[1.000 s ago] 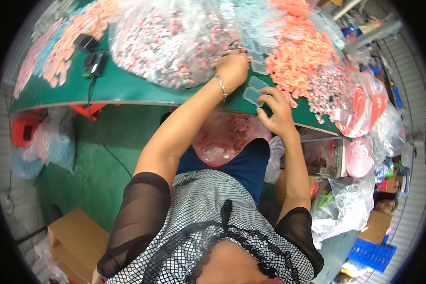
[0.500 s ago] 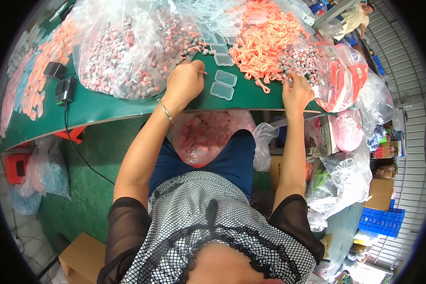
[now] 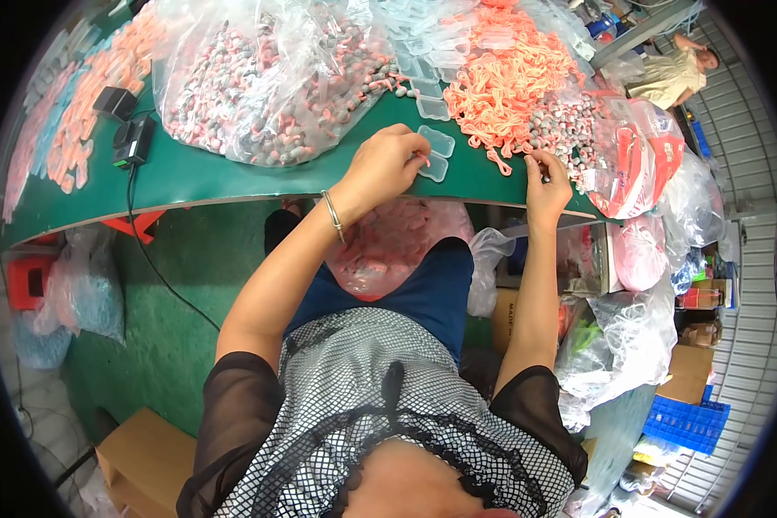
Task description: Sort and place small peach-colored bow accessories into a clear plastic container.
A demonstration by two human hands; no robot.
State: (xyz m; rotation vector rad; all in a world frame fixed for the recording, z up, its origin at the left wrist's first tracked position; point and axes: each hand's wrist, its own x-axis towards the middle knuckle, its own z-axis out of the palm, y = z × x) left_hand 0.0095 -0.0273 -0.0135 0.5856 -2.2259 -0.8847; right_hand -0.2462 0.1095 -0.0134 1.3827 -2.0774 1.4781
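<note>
My left hand [image 3: 383, 167] is closed in a pinch, a small pink-tipped piece like an earplug [image 3: 426, 161] showing at its fingertips. It hovers beside an opened clear plastic case [image 3: 435, 167] lying flat on the green table, partly covering it. To the left, a big clear bag [image 3: 259, 95] bulges with similar grey-and-pink plugs. My right hand [image 3: 547, 186] is pinched at the near edge of a pile of small grey, white and pink plugs [image 3: 561, 125]. Whatever its fingertips hold is too small to make out. Beside it lies a heap of looped orange cords [image 3: 501, 95].
More clear cases [image 3: 419, 52] are piled at the back. A red-and-white plastic bag [image 3: 634, 160] lies right of the plugs. Black boxy devices with a cable [image 3: 133, 142] sit left. Beneath the table edge is a bag of pink pieces [image 3: 388, 246]. Another person [image 3: 669, 73] is far right.
My left hand has moved right, from the edge of the big bag to the opened case. My right hand has drawn slightly back toward me from the plug pile. The whole view has shifted a little.
</note>
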